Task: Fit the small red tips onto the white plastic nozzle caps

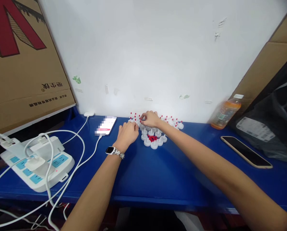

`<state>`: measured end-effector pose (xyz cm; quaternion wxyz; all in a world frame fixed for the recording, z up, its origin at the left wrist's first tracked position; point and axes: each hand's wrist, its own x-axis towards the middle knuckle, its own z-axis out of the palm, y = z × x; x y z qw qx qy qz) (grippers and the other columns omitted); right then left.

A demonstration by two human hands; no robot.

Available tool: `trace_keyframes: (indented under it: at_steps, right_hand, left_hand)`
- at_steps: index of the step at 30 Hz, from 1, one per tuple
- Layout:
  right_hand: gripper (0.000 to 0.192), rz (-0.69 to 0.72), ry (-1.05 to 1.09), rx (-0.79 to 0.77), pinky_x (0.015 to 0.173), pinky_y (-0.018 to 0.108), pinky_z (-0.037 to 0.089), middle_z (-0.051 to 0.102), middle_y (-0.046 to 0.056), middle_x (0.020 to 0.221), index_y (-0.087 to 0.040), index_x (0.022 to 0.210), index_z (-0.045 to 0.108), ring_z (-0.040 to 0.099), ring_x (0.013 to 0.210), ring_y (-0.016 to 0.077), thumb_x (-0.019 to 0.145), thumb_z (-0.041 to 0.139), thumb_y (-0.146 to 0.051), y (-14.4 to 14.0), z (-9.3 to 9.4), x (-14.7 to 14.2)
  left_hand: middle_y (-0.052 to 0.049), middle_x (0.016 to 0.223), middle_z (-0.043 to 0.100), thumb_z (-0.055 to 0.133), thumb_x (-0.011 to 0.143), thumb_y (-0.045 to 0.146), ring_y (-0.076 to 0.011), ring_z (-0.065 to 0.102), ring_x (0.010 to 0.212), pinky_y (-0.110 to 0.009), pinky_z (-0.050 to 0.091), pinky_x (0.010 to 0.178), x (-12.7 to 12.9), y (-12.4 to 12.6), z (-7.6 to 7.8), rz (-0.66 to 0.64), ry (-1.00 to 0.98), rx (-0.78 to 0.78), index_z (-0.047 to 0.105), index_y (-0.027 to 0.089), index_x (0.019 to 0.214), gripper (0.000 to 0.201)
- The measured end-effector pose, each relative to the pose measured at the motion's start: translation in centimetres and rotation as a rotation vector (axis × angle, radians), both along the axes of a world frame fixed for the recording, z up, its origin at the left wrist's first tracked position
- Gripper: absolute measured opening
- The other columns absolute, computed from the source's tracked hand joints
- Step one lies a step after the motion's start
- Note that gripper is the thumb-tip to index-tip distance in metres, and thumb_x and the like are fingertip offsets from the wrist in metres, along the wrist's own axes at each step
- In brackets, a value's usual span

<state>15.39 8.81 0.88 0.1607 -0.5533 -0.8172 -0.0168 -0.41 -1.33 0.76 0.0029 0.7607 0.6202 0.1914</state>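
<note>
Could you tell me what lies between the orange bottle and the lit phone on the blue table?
Both hands, left and right, on a cluster of white caps, in the head view.

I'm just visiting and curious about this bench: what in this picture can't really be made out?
Head view only:
- What the right hand pinches: too small, hidden by its fingers.
- The left hand fingertips: curled out of sight among the small white caps.
- The lit phone screen: blurred out.
- The black bag and right cardboard box: cut off by the right edge.
- The bottle label: too small to read.
</note>
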Motion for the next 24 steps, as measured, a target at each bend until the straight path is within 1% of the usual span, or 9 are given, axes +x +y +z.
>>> trace_keyframes:
  at_steps: [3, 7, 9, 11, 14, 16, 19, 21, 24]
  right_hand:
    - [0.023, 0.016, 0.014, -0.009, 0.093, 0.043, 0.036, 0.072, 0.009, 0.096, -0.023, 0.088, 0.076, 0.059, 0.104, 0.0306, 0.077, 0.065, -0.039, 0.0, -0.4, -0.6]
    - [0.02, 0.007, 0.088, 0.014, 0.094, 0.044, 0.036, 0.072, 0.008, 0.1, -0.021, 0.089, 0.074, 0.059, 0.105, 0.029, 0.082, 0.062, -0.035, -0.2, -0.6, -0.4]
    - [0.017, 0.038, 0.238, 0.063, 0.094, 0.042, 0.038, 0.072, 0.007, 0.102, -0.02, 0.089, 0.071, 0.061, 0.103, 0.0258, 0.083, 0.061, -0.032, -1.0, -0.4, 0.2]
    - [0.014, 0.11, 0.447, 0.098, 0.089, 0.037, 0.044, 0.072, 0.006, 0.097, -0.019, 0.088, 0.068, 0.064, 0.096, 0.0217, 0.083, 0.06, -0.029, -2.5, 0.0, 1.2]
    - [0.013, 0.203, 0.669, 0.083, 0.073, 0.029, 0.049, 0.072, 0.004, 0.092, -0.019, 0.092, 0.064, 0.067, 0.083, 0.0176, 0.083, 0.058, -0.026, -5.5, 0.2, 2.7]
    - [0.013, 0.221, 0.691, 0.069, 0.067, 0.027, 0.048, 0.072, 0.003, 0.09, -0.019, 0.092, 0.064, 0.066, 0.078, 0.0168, 0.081, 0.059, -0.025, -7.5, 0.0, 3.7]
    - [0.015, 0.24, 0.673, 0.054, 0.067, 0.027, 0.048, 0.071, 0.001, 0.088, -0.02, 0.093, 0.066, 0.064, 0.076, 0.0161, 0.078, 0.061, -0.023, -9.7, -0.7, 4.8]
    - [0.017, 0.248, 0.696, 0.041, 0.068, 0.027, 0.048, 0.071, 0.001, 0.088, -0.02, 0.094, 0.066, 0.062, 0.074, 0.0152, 0.078, 0.062, -0.023, -10.7, -1.1, 5.3]
    - [0.011, 0.25, 0.693, 0.06, 0.07, 0.028, 0.048, 0.069, 0.0, 0.085, -0.02, 0.09, 0.064, 0.059, 0.071, 0.0146, 0.08, 0.061, -0.023, -11.5, -1.1, 5.6]
  left_hand:
    - [-0.014, 0.114, 0.067, 0.033, 0.099, 0.029, -0.0325, 0.059, 0.108, -0.046, 0.044, 0.089, 0.0, -0.1, 0.0, 0.014, 0.016, 0.007, 0.065, 0.018, 0.095, 0.034]
    - [-0.014, 0.113, 0.068, 0.034, 0.1, 0.03, -0.0323, 0.059, 0.107, -0.046, 0.044, 0.088, -0.1, 0.0, -0.1, 0.004, 0.007, 0.01, 0.064, 0.018, 0.094, 0.033]
    - [-0.013, 0.112, 0.067, 0.035, 0.1, 0.031, -0.032, 0.059, 0.106, -0.045, 0.044, 0.087, -0.1, 0.0, 0.0, -0.012, -0.013, 0.028, 0.064, 0.018, 0.094, 0.032]
    - [-0.013, 0.11, 0.067, 0.035, 0.101, 0.033, -0.0311, 0.06, 0.105, -0.044, 0.044, 0.087, 0.1, 0.0, 0.0, -0.039, -0.052, 0.06, 0.063, 0.018, 0.094, 0.032]
    - [-0.01, 0.105, 0.067, 0.034, 0.102, 0.037, -0.0284, 0.06, 0.102, -0.041, 0.044, 0.086, 0.8, -0.2, 0.1, -0.13, -0.138, 0.134, 0.06, 0.019, 0.098, 0.031]
    - [-0.008, 0.101, 0.067, 0.034, 0.103, 0.04, -0.0257, 0.06, 0.099, -0.039, 0.044, 0.085, 1.5, -0.5, 0.0, -0.223, -0.189, 0.18, 0.057, 0.02, 0.101, 0.03]
    - [-0.006, 0.097, 0.064, 0.035, 0.103, 0.04, -0.0226, 0.06, 0.092, -0.036, 0.045, 0.081, 2.8, -1.0, -0.3, -0.34, -0.182, 0.214, 0.053, 0.02, 0.099, 0.027]
    - [-0.007, 0.095, 0.062, 0.031, 0.104, 0.036, -0.0223, 0.058, 0.089, -0.035, 0.044, 0.079, 3.4, -1.3, -0.6, -0.39, -0.115, 0.237, 0.052, 0.02, 0.096, 0.027]
    - [-0.007, 0.093, 0.06, 0.027, 0.104, 0.029, -0.0229, 0.055, 0.088, -0.036, 0.043, 0.08, 4.1, -1.4, -0.9, -0.442, -0.054, 0.285, 0.051, 0.019, 0.093, 0.028]
